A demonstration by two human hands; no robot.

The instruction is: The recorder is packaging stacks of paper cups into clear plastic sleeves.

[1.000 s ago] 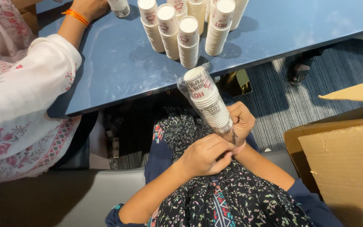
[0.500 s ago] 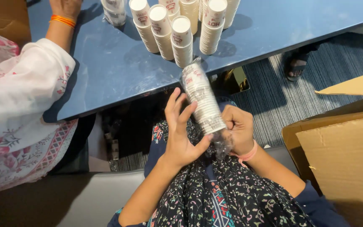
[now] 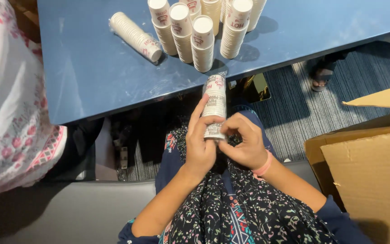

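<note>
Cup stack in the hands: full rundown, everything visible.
The cup stack is a sleeve of nested white paper cups with red print, seemingly in clear plastic wrap bunched at the far end. It is held roughly upright over the lap, just in front of the blue table edge, top tilted slightly away. The left hand grips its side, fingers extended up along it; the right hand pinches the lower end. The bottom is hidden by the fingers.

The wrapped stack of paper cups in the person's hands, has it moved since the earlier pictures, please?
Yes. The wrapped stack of cups has swung from tilted to nearly upright, its top now reaching the blue table edge, gripped by the left hand and right hand.
</note>
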